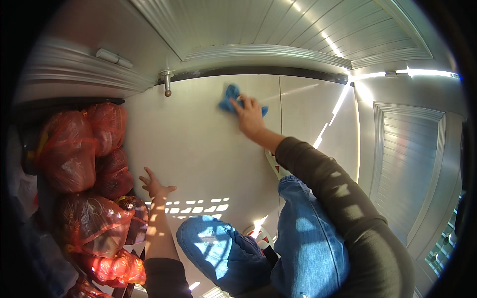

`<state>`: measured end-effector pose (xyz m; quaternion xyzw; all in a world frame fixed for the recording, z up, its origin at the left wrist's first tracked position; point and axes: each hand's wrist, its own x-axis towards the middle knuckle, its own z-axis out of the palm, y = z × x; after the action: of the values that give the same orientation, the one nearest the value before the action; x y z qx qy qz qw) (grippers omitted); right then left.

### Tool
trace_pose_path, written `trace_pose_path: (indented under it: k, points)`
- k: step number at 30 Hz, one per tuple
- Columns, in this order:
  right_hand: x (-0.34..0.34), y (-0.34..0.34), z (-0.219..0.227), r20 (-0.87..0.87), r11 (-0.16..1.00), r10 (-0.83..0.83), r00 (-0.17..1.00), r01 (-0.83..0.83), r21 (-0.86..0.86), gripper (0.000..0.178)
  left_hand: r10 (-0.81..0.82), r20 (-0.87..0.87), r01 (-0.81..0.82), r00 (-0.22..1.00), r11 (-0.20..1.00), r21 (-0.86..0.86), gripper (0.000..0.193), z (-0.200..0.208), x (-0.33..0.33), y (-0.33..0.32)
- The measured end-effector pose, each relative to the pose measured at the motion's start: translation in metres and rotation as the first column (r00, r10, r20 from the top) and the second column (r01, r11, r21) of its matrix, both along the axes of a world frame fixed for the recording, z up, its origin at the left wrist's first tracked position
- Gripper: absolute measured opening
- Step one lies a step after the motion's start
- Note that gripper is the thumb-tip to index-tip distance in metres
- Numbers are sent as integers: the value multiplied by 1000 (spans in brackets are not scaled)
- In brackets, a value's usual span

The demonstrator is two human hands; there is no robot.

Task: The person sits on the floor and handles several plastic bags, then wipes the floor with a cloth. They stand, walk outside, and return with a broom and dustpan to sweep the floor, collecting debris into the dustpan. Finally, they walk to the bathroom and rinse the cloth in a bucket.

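Out ahead on the pale floor, my right hand presses a crumpled blue cloth under its fingers. The cloth sticks out on both sides of the hand, close to the dark strip along the foot of the metal door. My left hand is lower and to the left, its fingers spread, with nothing in it. It is beside the red plastic bags and seems to lean on the floor; contact is hard to make out.
Full red bags are piled along the left side. A small metal door stop juts out near the panelled door. Another panelled metal door stands at the right. My knees in blue jeans are bent below my arms.
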<state>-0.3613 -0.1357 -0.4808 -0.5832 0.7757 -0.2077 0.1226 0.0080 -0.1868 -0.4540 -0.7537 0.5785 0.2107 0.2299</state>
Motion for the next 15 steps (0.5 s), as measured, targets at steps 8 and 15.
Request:
trace_pose_path:
  k: [8,15]
  points:
    - [46,158,-18,630,-130,776,-26,-984,119,30,-44,-14,43,999,998,-42,134,0,-12,-4]
    - [-68,3,65,167,923,383,909,-367,-118,38,16,-6,-16,1000,1000,-4,129,7,-5,5]
